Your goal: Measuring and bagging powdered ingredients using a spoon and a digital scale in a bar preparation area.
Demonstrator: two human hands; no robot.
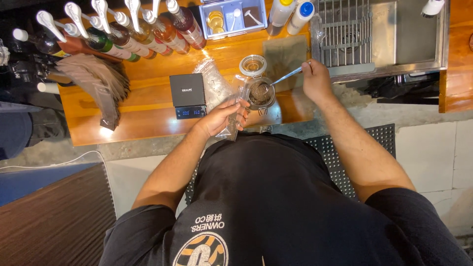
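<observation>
Spoon: long metal spoon, 1 only; long axis runs from upper right at the hand down-left to the jar, bowl end pointing down-left into the jar mouth.
R hand: right hand above the worktop's right part, grip closed round the spoon's handle end.
Jar: 1 glass jar w/ dark brown granules, upright on the wooden worktop; its hinged lid lies open just behind it.
L hand: left hand fingers curled round a small clear bag, bag's long axis near vertical in view, top end touching or just beside the jar, can't tell which.
Scale: 1 black digital scale, left of the jar, display lit.
Bags: loose clear bags btw scale & jar; count unclear.
Bottles: syrup bottles w/ white pumps in a row at back left, approx 7; 2 squeeze bottles at back right.
Sink: steel sink w/ rack, right of worktop.
</observation>
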